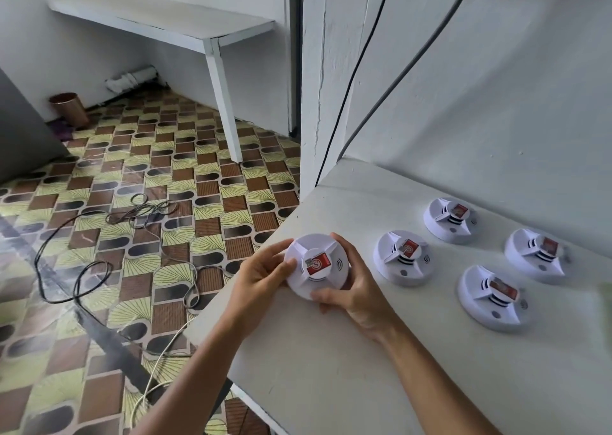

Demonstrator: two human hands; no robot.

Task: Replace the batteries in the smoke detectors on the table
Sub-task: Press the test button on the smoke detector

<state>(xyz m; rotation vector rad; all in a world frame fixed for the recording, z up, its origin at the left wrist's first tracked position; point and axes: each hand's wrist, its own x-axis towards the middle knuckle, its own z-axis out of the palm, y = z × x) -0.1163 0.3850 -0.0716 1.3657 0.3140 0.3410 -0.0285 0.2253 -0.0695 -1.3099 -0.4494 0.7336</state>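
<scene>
Working from the largest item down: the white desk (331, 368) carries four smoke detectors lying face up, one (402, 257) nearest my hands, one (450, 220) behind it by the wall, two more (538, 255) (493, 297) to the right. A fifth, the held detector (316, 265), sits at the desk's left corner, between both hands. My left hand (261, 279) curls round its left rim, thumb on the top face; my right hand (351, 289) wraps the right and near rim, fingers closed on it. Its red label (317, 264) faces up. The step in hand is, I judge, twisting the body off its base. To do it well I would brace one grip and turn the other against it, keeping the unit over the desk. Whether a battery door exists underneath I cannot tell.
</scene>
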